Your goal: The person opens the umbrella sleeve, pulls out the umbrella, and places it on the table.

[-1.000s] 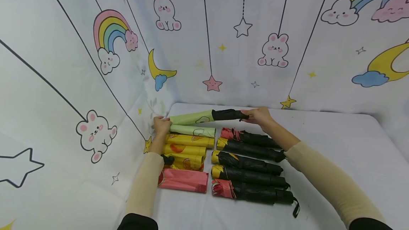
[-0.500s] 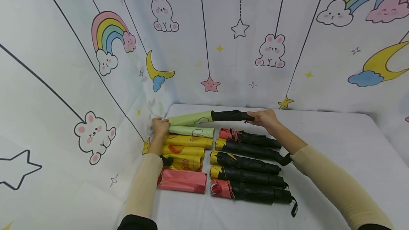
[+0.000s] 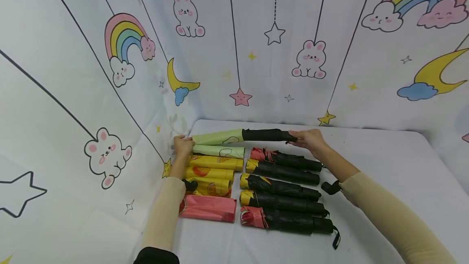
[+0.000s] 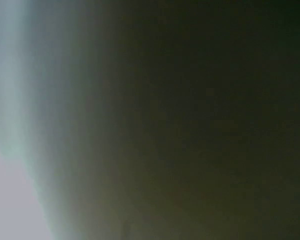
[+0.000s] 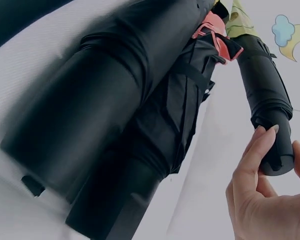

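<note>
A folded black umbrella [image 3: 269, 135] lies partly inside a light-green sleeve [image 3: 218, 137] at the far side of the table. My left hand [image 3: 183, 146] grips the sleeve's left end. At the other end, my right hand [image 3: 309, 138] pinches the umbrella's handle. The right wrist view shows the thumb and fingers of the right hand [image 5: 270, 200] around the handle end of the black umbrella [image 5: 265, 80], its green sleeve [image 5: 240, 22] beyond. The left wrist view is dark and blurred.
Toward me lie another light-green sleeve [image 3: 220, 151], several yellow sleeves [image 3: 209, 173] and a red sleeve [image 3: 210, 208]. Right of them, several folded black umbrellas [image 3: 289, 205] with yellow or red tips form a column. A white patterned curtain [image 3: 220, 52] stands behind and left.
My right hand has moved right with the umbrella's handle, and more of the black umbrella shows outside the green sleeve. The left hand stays at the sleeve's left end.
</note>
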Available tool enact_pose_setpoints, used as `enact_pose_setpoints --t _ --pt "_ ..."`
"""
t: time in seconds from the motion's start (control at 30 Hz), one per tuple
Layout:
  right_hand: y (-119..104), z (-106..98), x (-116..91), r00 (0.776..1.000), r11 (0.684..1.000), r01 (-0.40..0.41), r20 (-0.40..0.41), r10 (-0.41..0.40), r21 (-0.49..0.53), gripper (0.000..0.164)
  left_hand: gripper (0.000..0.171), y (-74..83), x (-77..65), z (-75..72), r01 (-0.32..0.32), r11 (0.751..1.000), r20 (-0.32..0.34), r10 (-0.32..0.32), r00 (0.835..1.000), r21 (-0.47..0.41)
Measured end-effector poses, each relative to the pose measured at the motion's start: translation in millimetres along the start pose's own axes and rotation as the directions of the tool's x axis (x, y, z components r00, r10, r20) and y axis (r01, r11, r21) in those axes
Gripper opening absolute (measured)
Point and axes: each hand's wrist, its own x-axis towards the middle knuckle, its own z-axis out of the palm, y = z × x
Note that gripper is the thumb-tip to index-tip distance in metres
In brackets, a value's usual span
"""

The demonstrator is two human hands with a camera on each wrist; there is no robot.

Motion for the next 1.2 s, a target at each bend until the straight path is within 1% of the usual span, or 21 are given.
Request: enact_pose_setpoints --t 0.07,0.23,0.43,0.6,0.77,0.93,1.1,1.2 --pt "0 -3 -2 1.000 1.000 0.001 -0.004 -0.001 0.002 0.066 0.065 -1.1 0.8 -0.5 0.000 1.000 0.003 0.000 1.000 -0.005" --pt "-1 -9 -8 1.000 0.999 0.010 -0.013 -0.009 0.043 0.061 0.065 -2.5 1.5 -1.0 0.011 1.000 0.001 -0.011 1.000 0.009" --pt "3 -19 -13 1.000 0.997 0.016 -0.005 -0.016 0.075 0.057 0.064 -2.5 3.2 -1.0 0.016 1.000 -0.002 -0.016 1.000 0.027" --pt "9 -28 -16 1.000 0.996 0.017 -0.002 -0.017 0.086 0.049 0.064 -3.5 5.5 -1.1 0.028 0.999 -0.002 -0.028 1.000 0.034" --pt "16 -38 -17 0.999 0.998 0.032 -0.009 -0.031 0.062 0.042 0.063 -4.9 6.9 -1.6 0.039 0.998 -0.007 -0.038 0.999 0.046" --pt "21 -50 -20 0.999 0.999 0.042 -0.011 -0.041 0.030 0.044 0.064 -3.1 8.2 -1.1 0.038 0.998 -0.008 -0.038 0.999 0.053" --pt "27 -60 -23 1.000 1.000 0.010 -0.025 -0.009 0.018 0.043 0.064 -2.3 7.9 -0.6 0.049 0.997 -0.013 -0.048 0.999 0.060" --pt "30 -65 -24 1.000 1.000 -0.002 -0.012 0.003 0.017 0.045 0.064 -2.7 8.1 -0.5 0.060 0.996 -0.011 -0.060 0.998 0.065"
